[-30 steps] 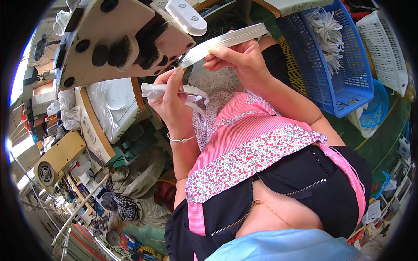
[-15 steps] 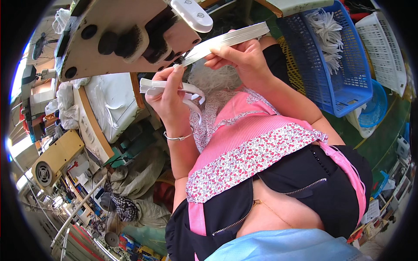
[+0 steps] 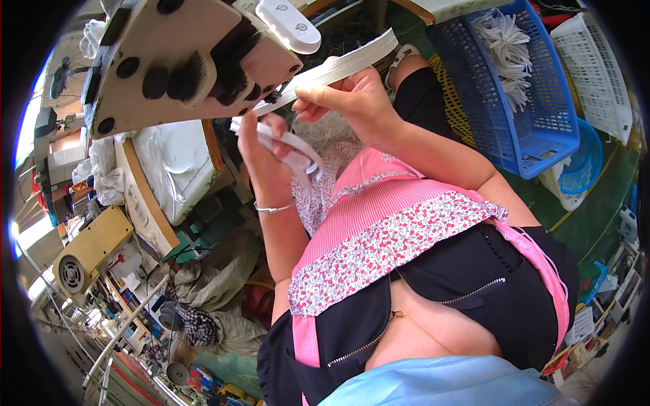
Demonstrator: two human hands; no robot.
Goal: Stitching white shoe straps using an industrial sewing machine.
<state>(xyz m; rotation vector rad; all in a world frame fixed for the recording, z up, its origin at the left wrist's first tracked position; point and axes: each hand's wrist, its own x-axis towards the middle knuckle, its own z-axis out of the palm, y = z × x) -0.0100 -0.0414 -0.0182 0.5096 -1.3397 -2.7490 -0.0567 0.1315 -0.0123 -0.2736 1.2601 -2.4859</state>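
Note:
My right hand (image 3: 359, 101) pinches a flat stack of long white fabric-like strips (image 3: 369, 55) between thumb and fingers. The stack slants from upper right down to the machine's working end. Just below that end, my left hand (image 3: 264, 155) has its fingers curled round a second bunch of white strips (image 3: 298, 145), slightly blurred, whose loose ends droop over my lap. The beige sewing machine (image 3: 196, 34) looms over the left hand. Its head hides the far end of the stack, so I cannot tell whether the strips lie under the needle.
A blue basket (image 3: 542, 145) with white strips (image 3: 504, 47) stands at the right, beside a white basket (image 3: 589, 74) and a round blue basket (image 3: 588, 159). At the left is a worktable (image 3: 176, 166) with white scraps. A pink apron (image 3: 393, 203) covers my lap.
Both hands have moved a little left, the right one also slightly down, carrying the stack along. The left thumb has lifted, and its bunch of strips has swung rightward. The view has shifted slightly.

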